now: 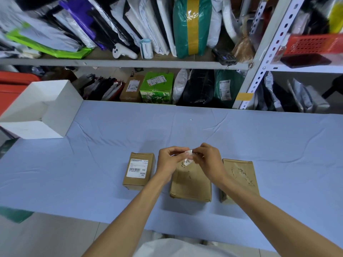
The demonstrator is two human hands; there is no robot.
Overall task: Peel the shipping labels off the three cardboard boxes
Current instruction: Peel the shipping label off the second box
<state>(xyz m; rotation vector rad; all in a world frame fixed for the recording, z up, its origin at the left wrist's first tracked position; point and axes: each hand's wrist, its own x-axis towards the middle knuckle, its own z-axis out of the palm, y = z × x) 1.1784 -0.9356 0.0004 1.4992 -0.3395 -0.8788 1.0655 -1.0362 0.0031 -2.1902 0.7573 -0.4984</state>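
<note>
Pinching a peeled label [187, 160] between both hands above the middle box [191, 182], I have left hand [169, 161] and right hand [206, 160] closed on the crumpled white scrap, fingertips nearly touching. Middle box top looks bare apart from torn paper marks; right box [239, 179] also shows only residue. Left box [139, 170] keeps its full label [137, 168], so I judge two of three done.

To do this step well: ball the sticky scrap so it doesn't cling to my fingers, then drop it clear of the boxes, maybe in the open white box [39, 108] at far left of the blue table cloth [278, 145]. For the remaining label, start at a corner and pull low and slow.
</note>
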